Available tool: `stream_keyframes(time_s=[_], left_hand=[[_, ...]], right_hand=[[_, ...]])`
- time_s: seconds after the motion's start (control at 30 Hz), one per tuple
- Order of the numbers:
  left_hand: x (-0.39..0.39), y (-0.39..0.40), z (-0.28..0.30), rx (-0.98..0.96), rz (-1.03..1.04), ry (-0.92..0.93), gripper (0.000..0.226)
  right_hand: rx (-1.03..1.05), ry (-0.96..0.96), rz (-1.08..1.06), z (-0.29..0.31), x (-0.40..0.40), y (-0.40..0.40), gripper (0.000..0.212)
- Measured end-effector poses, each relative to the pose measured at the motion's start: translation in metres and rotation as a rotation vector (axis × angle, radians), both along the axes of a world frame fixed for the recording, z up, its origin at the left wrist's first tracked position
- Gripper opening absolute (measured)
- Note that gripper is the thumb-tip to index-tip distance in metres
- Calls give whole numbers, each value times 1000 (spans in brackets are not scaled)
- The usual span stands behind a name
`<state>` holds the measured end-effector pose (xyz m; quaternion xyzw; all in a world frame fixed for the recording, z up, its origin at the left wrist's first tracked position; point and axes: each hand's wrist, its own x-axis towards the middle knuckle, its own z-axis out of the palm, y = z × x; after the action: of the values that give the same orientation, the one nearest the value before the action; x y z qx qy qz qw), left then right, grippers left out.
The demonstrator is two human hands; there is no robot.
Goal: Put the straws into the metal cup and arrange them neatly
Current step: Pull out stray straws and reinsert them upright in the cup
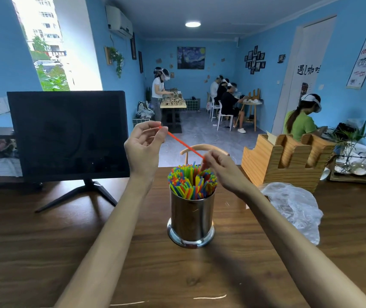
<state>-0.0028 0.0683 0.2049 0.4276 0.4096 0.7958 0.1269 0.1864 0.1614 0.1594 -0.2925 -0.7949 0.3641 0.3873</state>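
Observation:
A shiny metal cup (191, 218) stands upright on the wooden table (44, 252), packed with several coloured straws (192, 182) whose tips stick out above its rim. One red straw (181, 142) slants in the air above the cup. My left hand (145, 146) pinches its upper end between thumb and fingers. My right hand (220, 168) pinches its lower end just over the bundle, at the cup's right side.
A dark monitor (68, 134) on a stand sits at the left. A wooden holder (286, 161) and a crumpled clear plastic bag (295, 207) lie to the right, with plants (359, 152) beyond. A chair back (202, 148) shows behind the table. Several people work in the room.

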Motion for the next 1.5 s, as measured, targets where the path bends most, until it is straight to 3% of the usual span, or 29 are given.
stream_keyframes(time_s=[0.07, 0.2, 0.4, 0.53, 0.63, 0.73, 0.93, 1.1, 1.27, 1.4, 1.5], left_hand=[[-7, 1, -8, -80, -22, 49, 16], [-21, 2, -28, -330, -90, 317, 19], [-18, 4, -40, -454, -99, 519, 18], [-11, 6, -42, -534, -189, 644, 19], [-3, 3, -43, -547, -170, 729, 10], [-4, -3, -44, -580, -241, 784, 22], [-2, -3, -46, -626, -223, 884, 17], [-2, -5, -42, -602, -153, 905, 14], [-5, -4, -43, -534, -55, 995, 15], [-9, 1, -46, -445, 84, 1120, 11], [-6, -1, -41, -391, 130, 1058, 16]], right_hand=[[-79, 101, -49, 5, 7, 5, 20], [-332, 341, -84, 14, 24, 17, 12], [-591, 642, -102, 31, 31, 16, 39], [-640, 839, -39, 39, 25, 13, 18], [-344, 790, -162, 44, 19, 9, 12], [-136, 673, -224, 48, 15, 6, 16], [105, 110, -115, 24, -6, -9, 39], [333, -252, -112, -5, -17, -6, 13], [318, -318, -147, -1, -16, -8, 34], [259, -293, -91, 3, -14, -12, 36], [254, -265, -93, 0, -15, -12, 36]])
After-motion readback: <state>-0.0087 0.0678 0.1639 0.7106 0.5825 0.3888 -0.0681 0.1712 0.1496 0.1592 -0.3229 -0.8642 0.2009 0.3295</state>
